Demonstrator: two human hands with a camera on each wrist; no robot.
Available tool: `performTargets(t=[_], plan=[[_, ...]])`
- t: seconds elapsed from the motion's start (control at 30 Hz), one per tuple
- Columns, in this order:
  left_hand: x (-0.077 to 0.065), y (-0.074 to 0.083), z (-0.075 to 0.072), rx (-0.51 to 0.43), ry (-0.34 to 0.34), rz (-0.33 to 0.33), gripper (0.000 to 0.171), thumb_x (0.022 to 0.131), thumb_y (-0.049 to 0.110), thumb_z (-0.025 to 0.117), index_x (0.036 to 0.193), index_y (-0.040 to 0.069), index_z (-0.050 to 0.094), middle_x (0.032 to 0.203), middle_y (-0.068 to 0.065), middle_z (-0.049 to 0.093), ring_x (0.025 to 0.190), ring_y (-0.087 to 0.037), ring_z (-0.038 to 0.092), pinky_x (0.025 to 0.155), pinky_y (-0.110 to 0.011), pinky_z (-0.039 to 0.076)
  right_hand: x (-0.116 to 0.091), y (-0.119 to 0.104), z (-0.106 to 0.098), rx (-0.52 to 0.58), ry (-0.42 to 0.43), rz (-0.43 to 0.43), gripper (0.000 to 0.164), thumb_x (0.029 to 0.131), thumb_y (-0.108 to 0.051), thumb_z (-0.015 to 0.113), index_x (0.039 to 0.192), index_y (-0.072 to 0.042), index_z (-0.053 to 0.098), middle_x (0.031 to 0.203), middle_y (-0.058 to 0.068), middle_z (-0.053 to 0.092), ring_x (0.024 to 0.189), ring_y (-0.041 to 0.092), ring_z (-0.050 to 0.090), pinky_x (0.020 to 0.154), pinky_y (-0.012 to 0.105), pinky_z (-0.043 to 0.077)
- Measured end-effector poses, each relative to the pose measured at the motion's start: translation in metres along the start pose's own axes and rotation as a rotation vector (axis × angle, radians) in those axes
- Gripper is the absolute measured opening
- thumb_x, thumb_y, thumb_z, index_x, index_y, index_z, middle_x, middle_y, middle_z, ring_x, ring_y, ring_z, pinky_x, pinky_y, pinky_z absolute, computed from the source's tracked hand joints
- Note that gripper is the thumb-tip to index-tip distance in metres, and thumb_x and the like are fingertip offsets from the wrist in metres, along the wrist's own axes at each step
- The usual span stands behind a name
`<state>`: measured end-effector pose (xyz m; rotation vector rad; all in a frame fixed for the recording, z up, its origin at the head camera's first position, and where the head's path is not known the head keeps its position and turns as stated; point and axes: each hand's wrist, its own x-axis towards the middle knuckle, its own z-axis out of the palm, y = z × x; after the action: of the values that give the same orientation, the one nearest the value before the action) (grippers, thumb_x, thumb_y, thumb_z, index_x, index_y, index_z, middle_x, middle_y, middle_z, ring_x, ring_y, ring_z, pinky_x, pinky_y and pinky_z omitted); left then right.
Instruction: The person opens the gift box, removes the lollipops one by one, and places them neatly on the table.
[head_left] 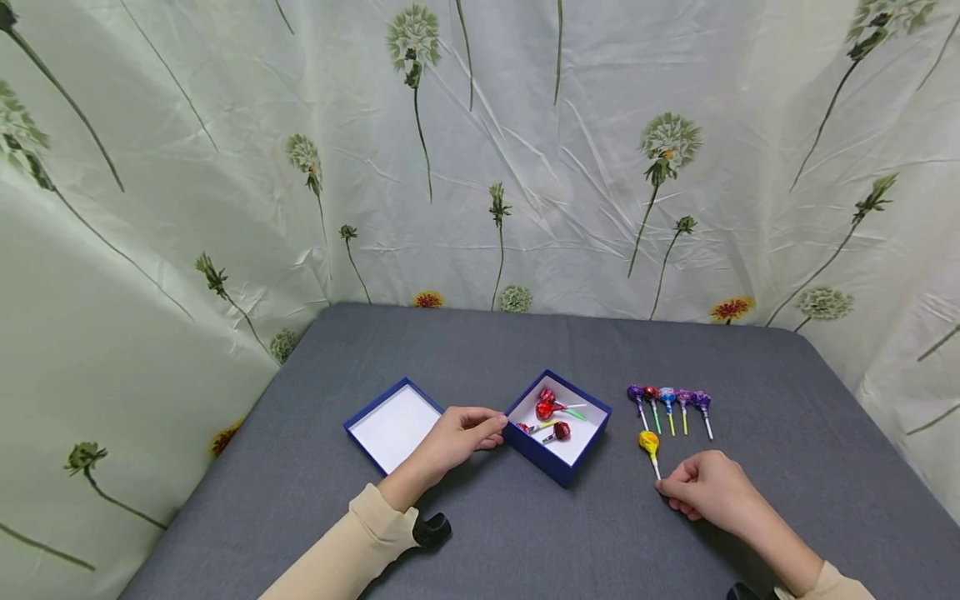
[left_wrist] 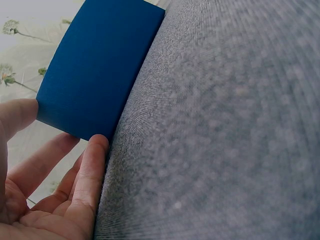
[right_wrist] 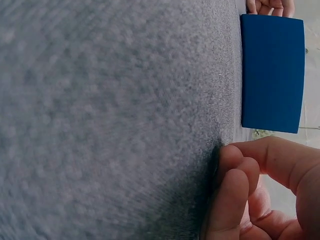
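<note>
My right hand (head_left: 708,492) pinches the white stick of a yellow lollipop (head_left: 649,443) between thumb and forefinger, low over the cloth. Its wrapped head lies just below a row of several lollipops (head_left: 668,400) in purple, red and blue wrappers. At the left corner of the blue box (head_left: 551,467), my left hand (head_left: 457,437) holds on with thumb and fingertips. Inside the box lie several red-wrapped lollipops (head_left: 561,431). In the right wrist view, the fingers (right_wrist: 232,200) hide the lollipop; the blue box (right_wrist: 272,75) stands beyond them.
The blue-edged lid (head_left: 393,421) lies with its white inside up, left of the box and partly behind the left forearm. A grey cloth (head_left: 525,542) covers the table. Behind hangs a white curtain (head_left: 450,250) printed with dandelions.
</note>
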<state>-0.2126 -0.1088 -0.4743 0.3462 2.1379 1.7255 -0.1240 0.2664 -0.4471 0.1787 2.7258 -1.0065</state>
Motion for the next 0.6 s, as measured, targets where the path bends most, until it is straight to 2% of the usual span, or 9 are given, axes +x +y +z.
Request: performTargets(t=[0.6], plan=[[0.0001,0.0002,-0.0001,0.000,0.002,-0.006,0.038,0.108,0.033,0.068,0.129,0.002,0.075,0.124,-0.012,0.077,0.106,-0.016,0.076,0.098,-0.033,0.064,-0.0005,-0.0001,0.0015,-0.004,-0.005,0.032,0.025,0.092,-0.018,0.079,0.070,-0.009,0.071,0.060,-0.005,0.063,0.057,0.010,0.062,0.053,0.025,0.056]])
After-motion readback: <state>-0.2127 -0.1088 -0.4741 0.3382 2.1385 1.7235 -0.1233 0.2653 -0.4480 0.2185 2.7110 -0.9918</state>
